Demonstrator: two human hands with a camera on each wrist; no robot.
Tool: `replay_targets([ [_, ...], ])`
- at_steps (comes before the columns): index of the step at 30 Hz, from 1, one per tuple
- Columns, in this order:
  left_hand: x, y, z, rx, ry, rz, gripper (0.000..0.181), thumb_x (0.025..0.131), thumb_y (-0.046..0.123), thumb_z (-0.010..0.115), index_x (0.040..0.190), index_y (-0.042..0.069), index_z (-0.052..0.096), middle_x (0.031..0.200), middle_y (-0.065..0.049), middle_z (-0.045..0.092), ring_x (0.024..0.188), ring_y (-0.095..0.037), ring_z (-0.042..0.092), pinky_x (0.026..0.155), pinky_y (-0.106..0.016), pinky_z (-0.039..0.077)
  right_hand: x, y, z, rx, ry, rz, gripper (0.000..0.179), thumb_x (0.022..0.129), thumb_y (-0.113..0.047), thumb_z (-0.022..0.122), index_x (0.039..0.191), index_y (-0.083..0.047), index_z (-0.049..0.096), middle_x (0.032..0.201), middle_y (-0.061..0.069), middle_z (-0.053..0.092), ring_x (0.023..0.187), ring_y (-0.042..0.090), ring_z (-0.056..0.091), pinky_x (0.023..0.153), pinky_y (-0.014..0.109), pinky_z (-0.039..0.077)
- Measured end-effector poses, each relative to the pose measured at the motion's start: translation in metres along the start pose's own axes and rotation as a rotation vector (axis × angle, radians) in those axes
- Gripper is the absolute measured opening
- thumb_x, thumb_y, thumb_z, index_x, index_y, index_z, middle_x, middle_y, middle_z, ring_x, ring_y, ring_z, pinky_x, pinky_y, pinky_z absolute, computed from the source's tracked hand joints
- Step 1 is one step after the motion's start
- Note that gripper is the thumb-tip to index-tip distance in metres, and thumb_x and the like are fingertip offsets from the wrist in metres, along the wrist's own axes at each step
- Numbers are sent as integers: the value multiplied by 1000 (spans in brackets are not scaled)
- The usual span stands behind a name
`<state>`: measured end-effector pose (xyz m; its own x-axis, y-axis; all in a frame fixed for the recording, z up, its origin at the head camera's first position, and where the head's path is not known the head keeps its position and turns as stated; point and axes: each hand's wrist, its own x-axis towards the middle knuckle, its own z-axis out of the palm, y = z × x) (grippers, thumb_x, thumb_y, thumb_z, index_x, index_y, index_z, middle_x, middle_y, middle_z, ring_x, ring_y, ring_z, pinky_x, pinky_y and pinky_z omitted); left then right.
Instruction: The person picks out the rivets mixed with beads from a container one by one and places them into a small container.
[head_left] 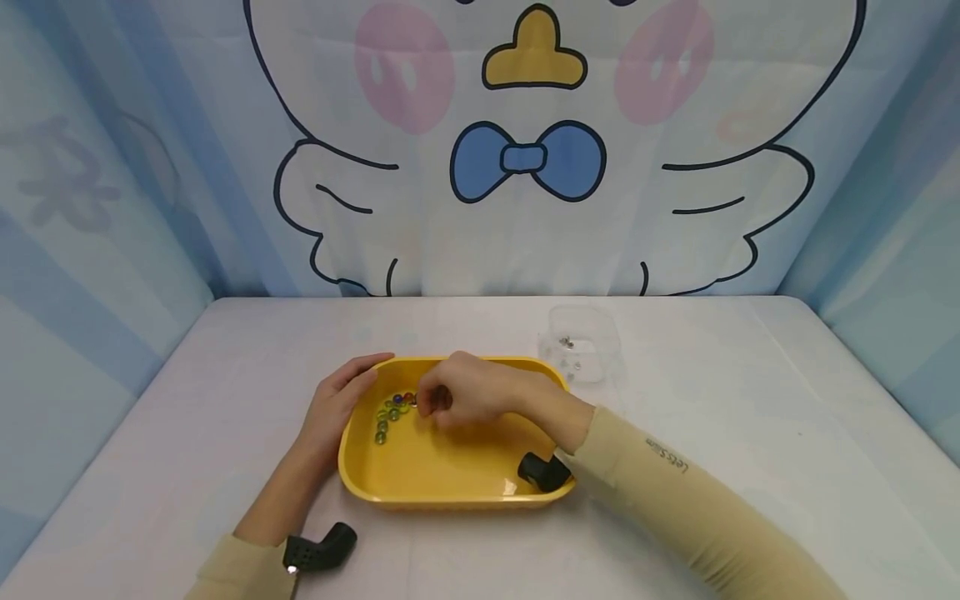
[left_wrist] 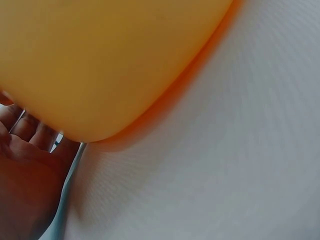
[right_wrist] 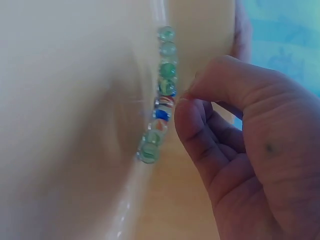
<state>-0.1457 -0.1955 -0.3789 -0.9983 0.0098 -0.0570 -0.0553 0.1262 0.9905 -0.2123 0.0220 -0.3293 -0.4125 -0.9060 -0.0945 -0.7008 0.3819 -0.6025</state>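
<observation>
A yellow tray [head_left: 450, 483] holds several glass marbles [head_left: 382, 426], mostly green with blue and red ones, in a curved cluster at its left side. My left hand [head_left: 334, 408] grips the tray's far left corner, thumb at the rim and fingers outside; the left wrist view shows the palm below the tray wall [left_wrist: 100, 85]. Over the tray, my right hand [head_left: 476, 390] has its fingers curled, beside the blue and red marbles. In the right wrist view, its thumb and index fingertip meet next to the marbles [right_wrist: 167, 69]; no marble shows between them.
A clear plastic box [head_left: 592, 321] stands behind the tray's far right corner, with a few small items inside. A white cloth [head_left: 750, 433] covers the table. Behind it hangs a curtain [head_left: 525, 242] with a cartoon print. Black wrist cameras [head_left: 321, 550] sit on both sleeves.
</observation>
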Motion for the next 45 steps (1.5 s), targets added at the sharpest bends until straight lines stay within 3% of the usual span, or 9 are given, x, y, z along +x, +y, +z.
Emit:
replay_targets([
  [10, 0, 1, 0, 14, 10, -9, 40, 109, 27, 44, 143, 9, 54, 146, -7, 52, 132, -20, 47, 105, -19, 40, -8, 3, -7, 94, 163, -59, 13, 86, 3, 68, 96, -4, 72, 87, -2, 67, 77, 9, 58, 72, 23, 52],
  [24, 1, 0, 0, -7, 2, -11, 40, 109, 27, 43, 143, 9, 54, 146, -6, 52, 131, -19, 47, 107, -21, 39, -26, 14, -17, 223, 439, -44, 15, 84, 4, 65, 97, -1, 69, 90, 3, 66, 77, 17, 57, 73, 27, 53],
  [40, -1, 1, 0, 6, 2, -26, 40, 109, 27, 44, 144, 10, 53, 146, -7, 51, 130, -20, 47, 106, -21, 39, -35, 20, -23, 240, 538, -102, 13, 86, 4, 65, 97, -2, 70, 91, 6, 67, 77, 18, 58, 72, 29, 54],
  [45, 0, 0, 1, 12, 2, -20, 40, 109, 27, 43, 144, 10, 53, 146, -7, 51, 130, -20, 48, 105, -20, 40, -47, 21, -30, 234, 595, -60, 12, 88, 3, 65, 97, -4, 70, 92, 3, 67, 78, 19, 59, 73, 30, 54],
])
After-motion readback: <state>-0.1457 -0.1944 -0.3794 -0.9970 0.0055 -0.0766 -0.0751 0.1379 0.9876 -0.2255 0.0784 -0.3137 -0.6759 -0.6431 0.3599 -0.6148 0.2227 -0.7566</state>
